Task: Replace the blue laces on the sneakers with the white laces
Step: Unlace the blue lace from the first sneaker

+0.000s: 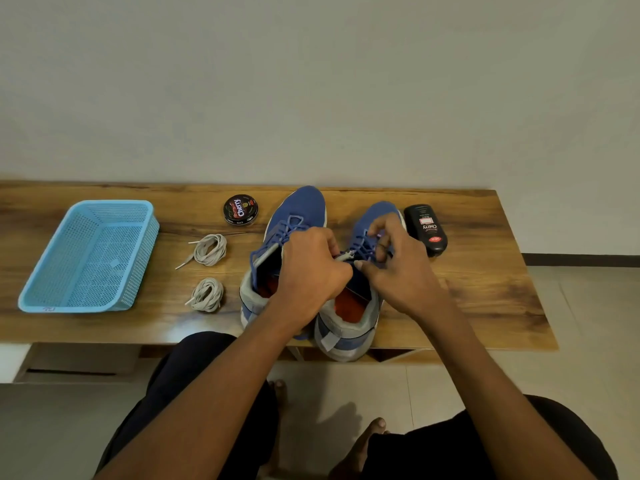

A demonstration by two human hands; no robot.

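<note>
**Two hands at the right sneaker's blue lace**

Two blue sneakers stand side by side on the wooden table (485, 289), toes toward the wall, heels at the near edge. Left sneaker (298, 216): blue lace (287, 226) threaded through its eyelets, a loose loop running down beside the tongue. Right sneaker (349, 327): heel overhangs the table edge slightly; blue lace (363, 249) threaded over its upper.

Left hand (308, 268): fingers curled tight, gripping a lace end at the gap between the shoes; a pale tip pokes out just past the knuckles. Right hand (398, 268): thumb and forefinger bent together, pinching the lace over the right sneaker's eyelets; remaining fingers loosely curled below. Exact eyelet cannot be made out.

White laces: two separate coiled bundles on the table left of the sneakers, untouched. Far bundle (209, 250) has two ends trailing out to the left; near bundle (207, 294) lies just in front of it, well apart from the hands.

Other items: light blue perforated basket (138, 268) at the table's left end; round black polish tin (240, 209) behind the far bundle; black polish bottle (425, 228) lying just right of the right sneaker's toe. Person is seated, dark-clad knees below the table edge, bare feet on the tiled floor.
</note>
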